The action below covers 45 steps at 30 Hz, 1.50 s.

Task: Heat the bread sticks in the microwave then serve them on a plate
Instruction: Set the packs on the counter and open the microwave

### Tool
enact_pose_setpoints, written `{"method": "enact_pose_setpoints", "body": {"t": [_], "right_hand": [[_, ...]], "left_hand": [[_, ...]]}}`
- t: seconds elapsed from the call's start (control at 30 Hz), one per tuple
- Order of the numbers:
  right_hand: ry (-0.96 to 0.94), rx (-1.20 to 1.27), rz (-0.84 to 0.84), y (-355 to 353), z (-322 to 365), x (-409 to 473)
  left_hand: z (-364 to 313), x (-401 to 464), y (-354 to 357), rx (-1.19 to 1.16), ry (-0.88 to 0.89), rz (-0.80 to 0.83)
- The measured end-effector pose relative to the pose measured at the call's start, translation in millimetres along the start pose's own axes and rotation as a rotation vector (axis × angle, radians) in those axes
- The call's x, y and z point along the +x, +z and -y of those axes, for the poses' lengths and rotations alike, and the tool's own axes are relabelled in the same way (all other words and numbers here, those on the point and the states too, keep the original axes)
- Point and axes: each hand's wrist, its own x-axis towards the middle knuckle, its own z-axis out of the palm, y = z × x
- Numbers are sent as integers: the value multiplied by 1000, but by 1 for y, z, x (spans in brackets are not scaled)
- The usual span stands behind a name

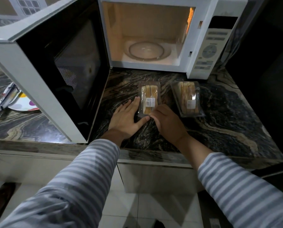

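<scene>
Microwave door swung wide to the left, the cavity lit up and the glass turntable bare inside. Down on the dark marbled counter just in front sit two clear packs of bread sticks. The left hand lies flat beside the nearer pack, fingers straight along its left edge and the thumb stretched under its near end. The right hand is curled at the near right corner, pinching the plastic there. The second pack sits untouched just to the right. A spotted plate peeks out behind the door, far left.
</scene>
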Motion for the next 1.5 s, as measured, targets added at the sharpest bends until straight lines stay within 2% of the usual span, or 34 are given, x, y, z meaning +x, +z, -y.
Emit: {"method": "enact_pose_setpoints", "body": {"t": [0.57,0.77,0.97,1.13,1.33,1.43,1.5], "right_hand": [[-39,-23,-71,0,1,2],[9,-37,-196,3,-3,-3],[8,-57,-189,2,2,-2],[152,20,-219,-4,2,-4],[556,220,-295,-6,8,1],[556,199,-287,-6,13,17],[558,188,-216,-3,15,34]], "left_hand": [[-7,1,-1,51,-68,73],[-4,1,4,72,-53,22],[-4,-1,1,12,-52,15],[-10,2,-6,-157,-108,1],[-24,32,-40,-310,-46,-141],[-26,51,-64,-404,31,-129],[-25,65,-77,-503,12,-84]]}}
